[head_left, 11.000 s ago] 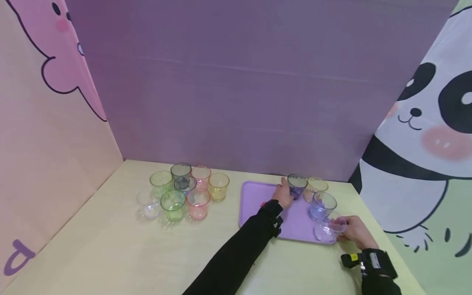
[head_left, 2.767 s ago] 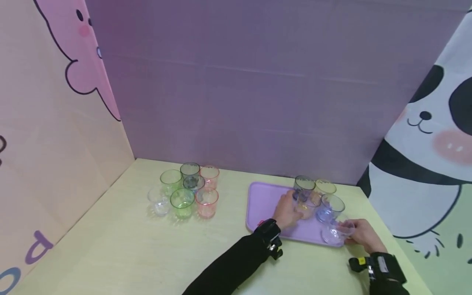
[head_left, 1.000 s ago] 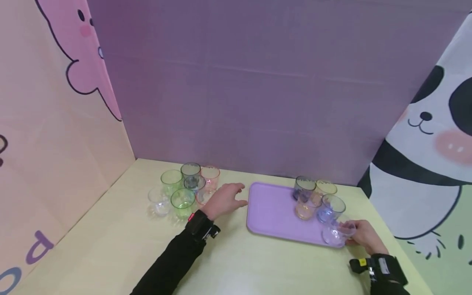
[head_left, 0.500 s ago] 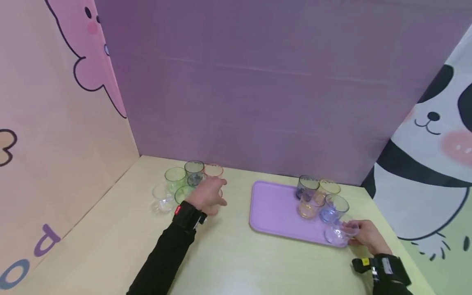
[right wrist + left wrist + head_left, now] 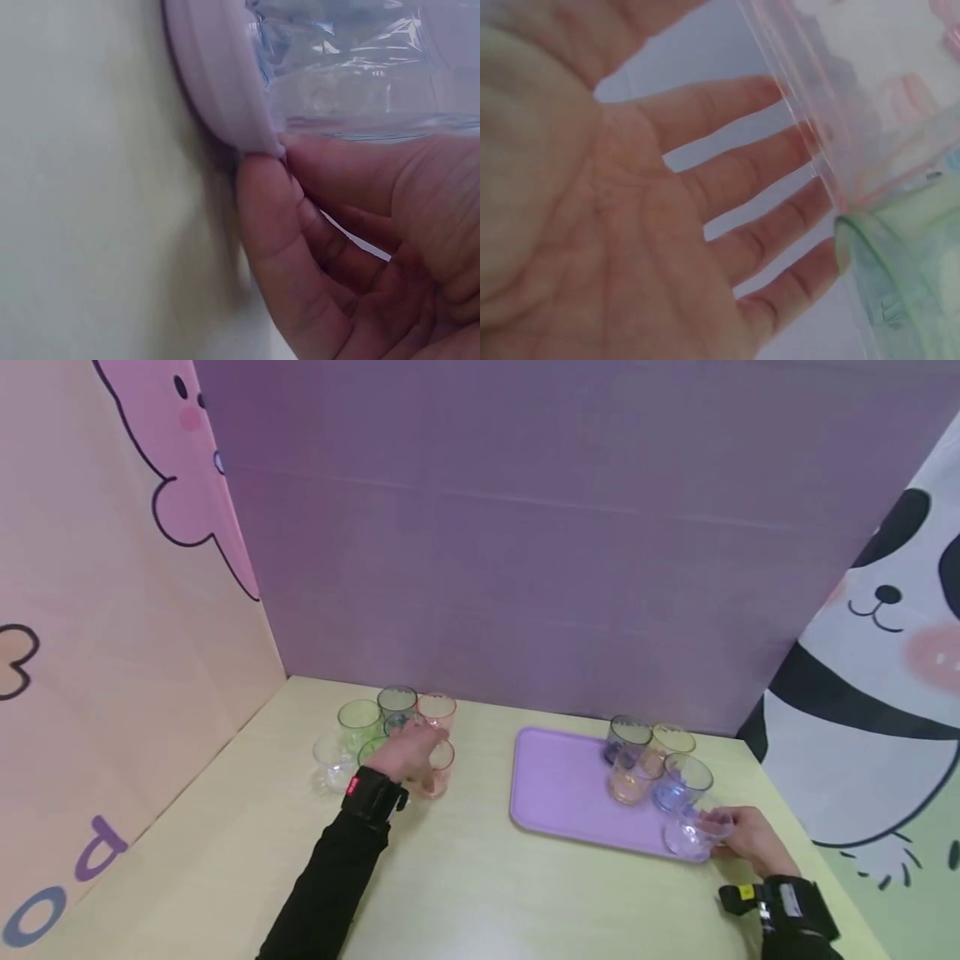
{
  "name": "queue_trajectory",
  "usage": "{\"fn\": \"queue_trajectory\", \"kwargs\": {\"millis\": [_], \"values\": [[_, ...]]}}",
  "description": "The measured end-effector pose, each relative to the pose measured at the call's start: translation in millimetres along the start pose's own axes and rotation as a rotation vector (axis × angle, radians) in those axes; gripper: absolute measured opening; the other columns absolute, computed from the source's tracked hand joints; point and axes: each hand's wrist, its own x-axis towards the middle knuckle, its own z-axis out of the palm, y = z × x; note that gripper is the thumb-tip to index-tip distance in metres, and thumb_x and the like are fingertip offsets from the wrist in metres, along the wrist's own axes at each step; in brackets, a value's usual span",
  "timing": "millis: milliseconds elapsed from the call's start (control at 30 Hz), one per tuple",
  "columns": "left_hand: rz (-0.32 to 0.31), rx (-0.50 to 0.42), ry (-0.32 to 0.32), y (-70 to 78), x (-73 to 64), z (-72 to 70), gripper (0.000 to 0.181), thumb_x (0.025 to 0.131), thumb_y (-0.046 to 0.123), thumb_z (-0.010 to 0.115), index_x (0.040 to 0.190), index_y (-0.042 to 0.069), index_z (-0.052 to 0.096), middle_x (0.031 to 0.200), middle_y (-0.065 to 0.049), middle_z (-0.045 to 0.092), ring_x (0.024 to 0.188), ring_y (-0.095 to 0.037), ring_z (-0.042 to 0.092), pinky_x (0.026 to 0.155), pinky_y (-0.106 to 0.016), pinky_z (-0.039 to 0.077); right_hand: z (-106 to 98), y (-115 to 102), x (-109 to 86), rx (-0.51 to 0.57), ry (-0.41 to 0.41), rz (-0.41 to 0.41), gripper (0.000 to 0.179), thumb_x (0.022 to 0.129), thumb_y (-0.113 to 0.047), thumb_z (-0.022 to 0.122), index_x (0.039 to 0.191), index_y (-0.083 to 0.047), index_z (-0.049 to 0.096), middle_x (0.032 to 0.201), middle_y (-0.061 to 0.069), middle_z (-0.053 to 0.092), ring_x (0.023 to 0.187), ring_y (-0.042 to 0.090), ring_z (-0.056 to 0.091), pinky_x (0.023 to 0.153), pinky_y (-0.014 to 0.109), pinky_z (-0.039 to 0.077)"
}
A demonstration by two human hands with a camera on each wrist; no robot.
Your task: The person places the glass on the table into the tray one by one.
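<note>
My left hand [image 5: 405,756] is at the left glass group, over the front pink glass [image 5: 445,766]. In the left wrist view its fingers [image 5: 739,172] are spread and nearly straight, their tips against or close beside the pink glass [image 5: 821,161] and a green glass [image 5: 922,262]. At the purple tray's [image 5: 555,793] front right corner is my right hand [image 5: 756,842]. The right wrist view has its thumb and index finger pinching the tray's rim [image 5: 225,82], with a clear glass [image 5: 345,67] just above. Part of the green glass is hidden behind my left hand.
On the tray's right half stand a dark glass [image 5: 628,731], a yellow glass [image 5: 672,737], an amber glass [image 5: 630,785], a blue glass [image 5: 681,781] and the clear glass [image 5: 684,842]. Several more glasses, among them a green one [image 5: 358,717], cluster left. A purple wall [image 5: 480,568] rises behind.
The amber glass from the left group now stands on the tray, let go by my left hand, which has moved left to the pink glass. My right hand stays at the tray corner.
</note>
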Motion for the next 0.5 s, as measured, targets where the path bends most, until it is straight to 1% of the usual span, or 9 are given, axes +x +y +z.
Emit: {"fn": "queue_trajectory", "kwargs": {"millis": [100,167,233,333,400,500], "values": [[-0.020,0.031,0.011,-0.2,-0.5,-0.3,0.080,0.057,0.006,0.077,0.130,0.018,0.045,0.131,-0.004,0.047,0.123,-0.032,0.034,0.100,-0.053,0.025,-0.3,0.4,0.8,-0.001,0.000,-0.003,0.054,0.070,-0.039,0.072,0.099,0.006,0.061,0.088,0.011,0.063,0.070,0.016,0.056,0.061,0.032,0.053],[-0.031,0.050,0.022,-0.1,-0.4,-0.3,0.080,0.058,0.006,0.076,0.130,0.019,0.045,0.132,-0.005,0.046,0.125,-0.033,0.032,0.102,-0.054,0.023,-0.3,0.6,1.0,0.000,0.000,-0.004,0.055,0.069,-0.040,0.072,0.098,0.006,0.061,0.087,0.010,0.063,0.070,0.017,0.056,0.061,0.032,0.053],[-0.023,0.072,0.044,0.1,0.1,-0.2,0.078,0.058,0.009,0.077,0.129,0.018,0.047,0.131,-0.006,0.047,0.123,-0.034,0.034,0.101,-0.054,0.023,-0.3,1.0,1.2,0.002,0.002,-0.008,0.056,0.069,-0.040,0.072,0.099,0.006,0.061,0.086,0.010,0.063,0.070,0.016,0.056,0.061,0.032,0.053],[-0.003,0.101,0.085,0.9,2.0,0.0,0.071,0.057,0.013,0.079,0.122,0.016,0.053,0.124,-0.005,0.053,0.117,-0.032,0.040,0.098,-0.053,0.025,-0.4,1.2,0.9,0.008,0.003,-0.012,0.057,0.068,-0.040,0.073,0.099,0.007,0.061,0.087,0.010,0.064,0.069,0.016,0.056,0.061,0.032,0.053],[0.013,0.125,0.116,1.3,4.1,0.4,0.064,0.055,0.018,0.080,0.115,0.016,0.057,0.115,-0.002,0.058,0.110,-0.029,0.044,0.093,-0.051,0.028,-0.5,1.2,0.7,0.010,0.003,-0.014,0.057,0.068,-0.040,0.073,0.099,0.006,0.062,0.087,0.010,0.064,0.069,0.016,0.056,0.061,0.032,0.053],[0.025,0.129,0.158,2.7,7.2,0.7,0.063,0.054,0.025,0.081,0.112,0.016,0.058,0.108,-0.001,0.059,0.105,-0.026,0.046,0.090,-0.049,0.030,-0.8,1.2,0.4,0.011,0.003,-0.017,0.055,0.068,-0.038,0.074,0.099,0.006,0.062,0.088,0.011,0.064,0.069,0.016,0.056,0.061,0.032,0.053]]}}
